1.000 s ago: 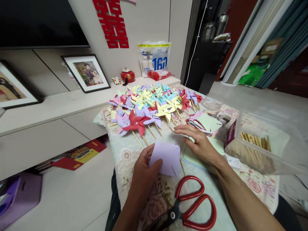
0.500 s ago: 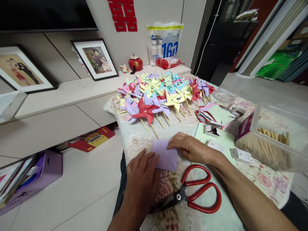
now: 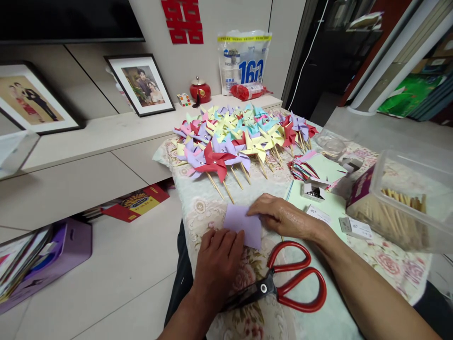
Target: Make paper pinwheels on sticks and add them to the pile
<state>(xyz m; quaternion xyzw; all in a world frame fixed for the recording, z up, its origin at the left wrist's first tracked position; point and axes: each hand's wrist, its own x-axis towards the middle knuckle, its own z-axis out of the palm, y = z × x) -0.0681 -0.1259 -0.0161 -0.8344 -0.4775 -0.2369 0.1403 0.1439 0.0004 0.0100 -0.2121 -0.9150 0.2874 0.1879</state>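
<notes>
The small purple paper square point(image 3: 236, 216) lies on the cloth-covered table point(image 3: 191, 189), near its left edge and toward the near side, with the red-handled scissors point(image 3: 264, 287) just beside it on the side nearer the person. The left hand point(image 3: 217, 259) rests palm down over the square's near-left part, fingers close together and slightly bent; its thumb is hidden, so I cannot tell whether it pinches. The right hand point(image 3: 274, 215) has its fingers bent and bunched at the square's far-right corner, touching there; whether thumb and fingertips close on the paper is unclear. Paper like this should be very light and fairly crisp, apt to slide on the cloth and to crease under a hard press. The best hold is probably a light pinch at one corner, with flat fingers steadying the rest. Finished pinwheels point(image 3: 215, 163) crowd the table's far-left corner, well apart from the scissors.
</notes>
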